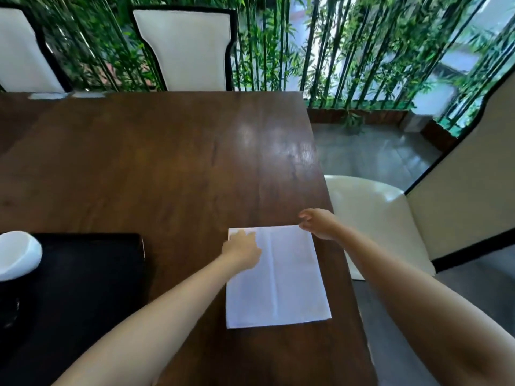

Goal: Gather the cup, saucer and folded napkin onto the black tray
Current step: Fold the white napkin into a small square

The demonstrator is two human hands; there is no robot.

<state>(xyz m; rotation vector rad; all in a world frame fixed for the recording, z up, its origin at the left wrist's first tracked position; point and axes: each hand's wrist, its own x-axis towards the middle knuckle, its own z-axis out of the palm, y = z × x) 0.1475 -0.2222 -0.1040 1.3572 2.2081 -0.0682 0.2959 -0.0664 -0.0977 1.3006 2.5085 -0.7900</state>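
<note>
Bare table [156, 168] lies open between napkin [281, 277] and tray [92, 274].

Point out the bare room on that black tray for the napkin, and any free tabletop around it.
The black tray is bare across its right part; its left edge is crowded by a white dish. The table is open beyond the tray and the napkin, and in the strip between them. Left hand and right hand occupy the napkin's far edge.

No writing, label, brand, number or sign can be read anywhere in this view: the white napkin [277, 277] is plain, and so are the black tray [83, 274] left of the napkin and the wooden table [167, 162] under it
</note>
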